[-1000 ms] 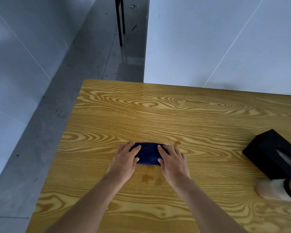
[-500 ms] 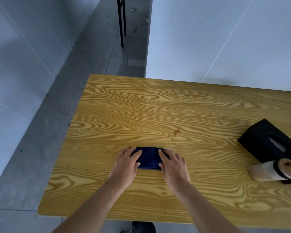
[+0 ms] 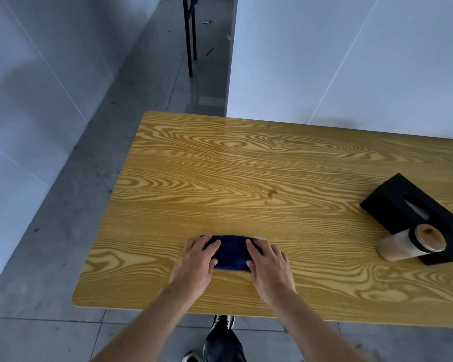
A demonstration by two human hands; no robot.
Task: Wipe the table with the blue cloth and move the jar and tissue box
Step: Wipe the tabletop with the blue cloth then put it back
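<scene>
A folded dark blue cloth (image 3: 230,253) lies on the wooden table (image 3: 246,178) near its front edge. My left hand (image 3: 195,262) presses flat on the cloth's left end and my right hand (image 3: 271,265) on its right end. At the table's right side sits a black tissue box (image 3: 403,205), with a jar (image 3: 408,245) that has a wooden lid and a black band close against its front. A small dark stain (image 3: 272,192) marks the wood beyond the cloth.
A white wall stands behind the table's far edge and another on the left. Grey floor runs along the table's left side, with black metal legs (image 3: 190,35) far back. My leg and shoe (image 3: 221,333) show below the front edge.
Both hands have dragged the cloth toward me, from beside the stain to near the front edge. The view has pulled back, so the jar, box and front edge show fully.
</scene>
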